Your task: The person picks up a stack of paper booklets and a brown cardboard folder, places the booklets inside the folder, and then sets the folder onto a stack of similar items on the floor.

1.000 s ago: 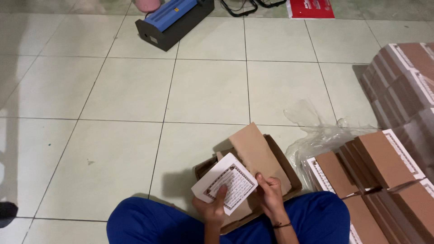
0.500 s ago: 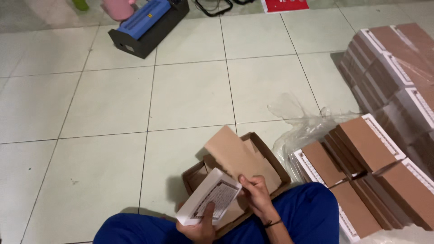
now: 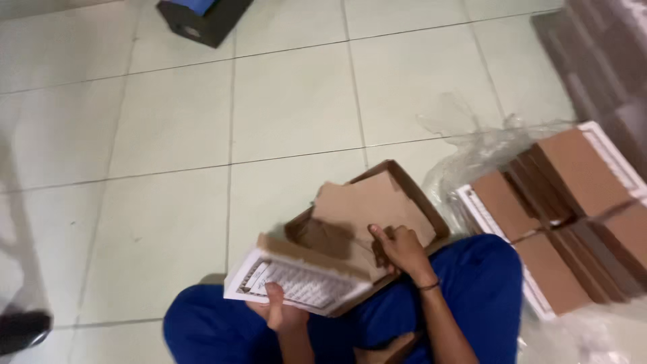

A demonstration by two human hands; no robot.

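From the head camera, looking down, a person sits cross-legged on a pale tiled floor, legs in blue trousers. The left hand holds a white book with a patterned, printed page facing up; its grip is pinching the book's near edge, thumb on top of the page and the other fingers hidden beneath. The book lies tilted over the left knee, its far edge touching a brown cardboard sleeve that runs along it.

The right hand rests on a sheet of brown cardboard; its grip is pressed onto the sheet with the forefinger stretched out, and the remaining fingers curled loosely. That sheet lies inside a shallow dark-brown box set on the floor just in front of the knees. A thin dark band circles the right wrist.

To the right, touching the right knee, stand stacks of brown-covered books with white page edges, partly wrapped in crumpled clear plastic. At the top edge sits a black and blue machine, well apart from the hands. A dark shoe shows at the lower left.
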